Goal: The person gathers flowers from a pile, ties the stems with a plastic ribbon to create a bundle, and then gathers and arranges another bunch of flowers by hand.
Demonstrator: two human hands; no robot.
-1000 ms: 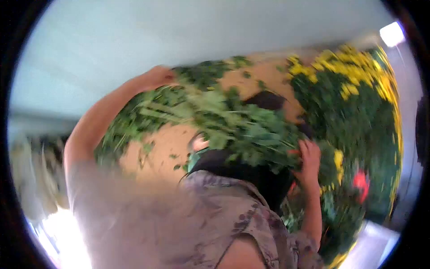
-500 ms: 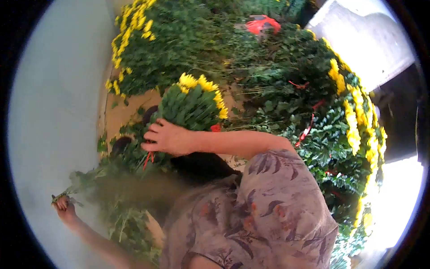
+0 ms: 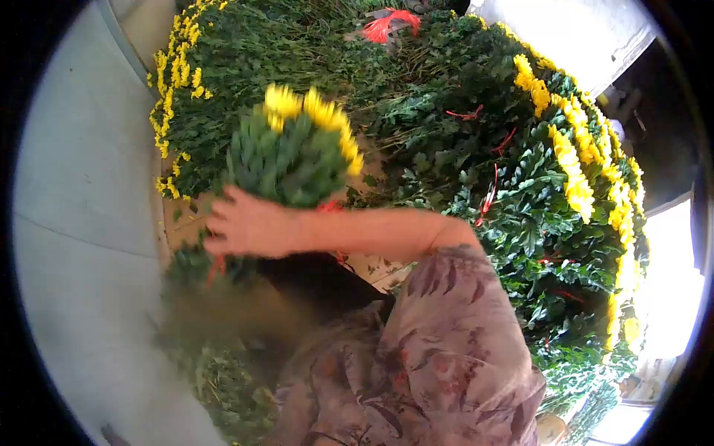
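My right hand (image 3: 256, 225) is closed round the stems of a bunch of yellow chrysanthemums (image 3: 290, 156), below its leaves. The yellow heads point up and to the right, a little blurred by motion. A red tie (image 3: 216, 269) hangs under the hand. Green stems and leaves (image 3: 227, 379) lie below, partly hidden behind a brownish blur close to the camera. My left hand is out of view.
Leafy chrysanthemum bunches (image 3: 513, 201) with red ties are piled along the right. Another stack with yellow heads (image 3: 178, 67) stands at the upper left. Red string (image 3: 390, 24) lies at the back. A pale wall (image 3: 82, 193) runs down the left side.
The bunch in my right hand has shifted up and left in view. My left hand, which held leafy stems at the lower left, has gone out of view. The camera view has shifted too.
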